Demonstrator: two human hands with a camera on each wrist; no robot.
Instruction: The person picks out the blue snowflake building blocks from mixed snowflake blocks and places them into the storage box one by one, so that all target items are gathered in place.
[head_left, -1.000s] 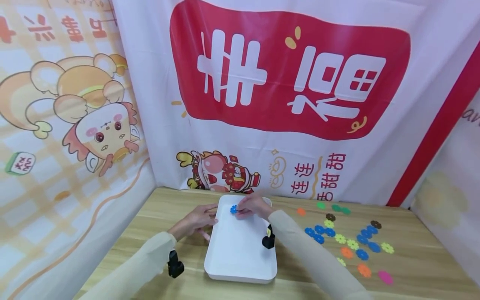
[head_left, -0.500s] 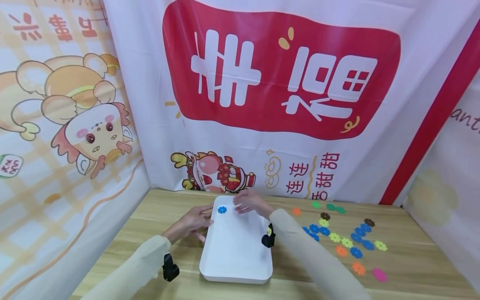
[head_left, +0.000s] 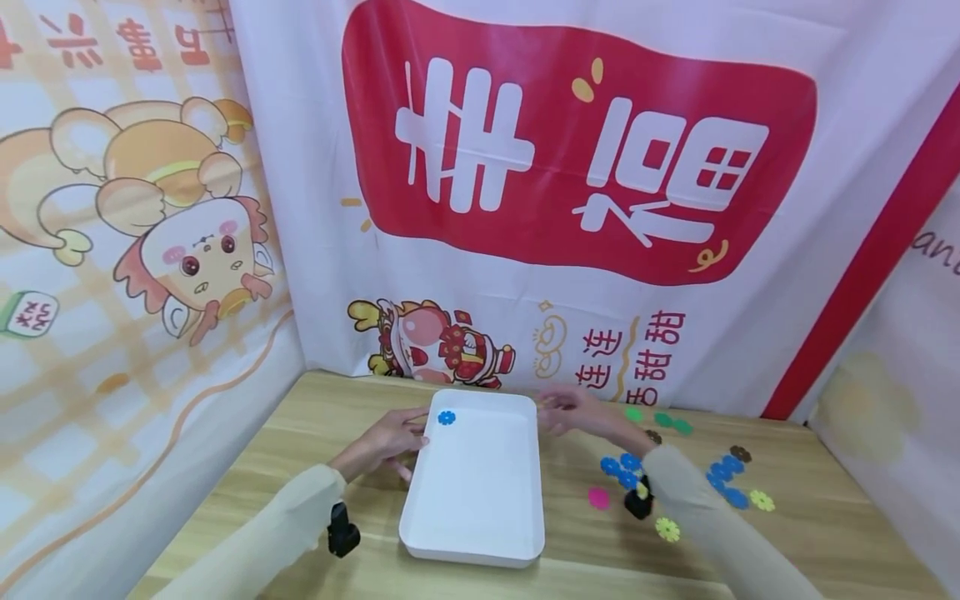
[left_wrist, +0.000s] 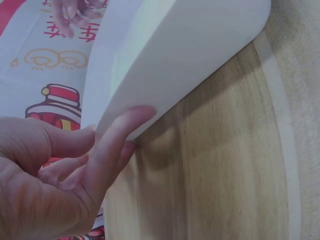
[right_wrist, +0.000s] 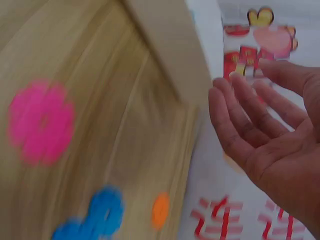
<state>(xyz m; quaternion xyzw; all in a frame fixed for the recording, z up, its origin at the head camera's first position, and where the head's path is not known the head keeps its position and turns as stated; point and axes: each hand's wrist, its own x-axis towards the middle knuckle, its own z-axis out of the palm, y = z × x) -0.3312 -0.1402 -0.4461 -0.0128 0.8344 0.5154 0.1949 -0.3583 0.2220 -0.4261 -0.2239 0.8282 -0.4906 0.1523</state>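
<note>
A white tray lies lengthwise on the wooden table, with a blue flower-shaped plastic disc flat inside its far left corner. My left hand grips the tray's left side near the far end. In the left wrist view, one digit of this hand rests at the rim and another presses the outer wall. Just beyond the tray's far right side is my right hand, fingers loosely bent and apart. The right wrist view shows this hand palm up with nothing in it.
Right of the tray lie a pink disc, a blue disc cluster, a yellow disc and green discs. More blue discs lie farther right. My right sleeve covers part of this area. A printed cloth hangs behind.
My right hand has let go of the blue disc inside the tray and moved right, past the tray's edge. The moving forearm has uncovered the pink disc. My left hand stays at the tray.
</note>
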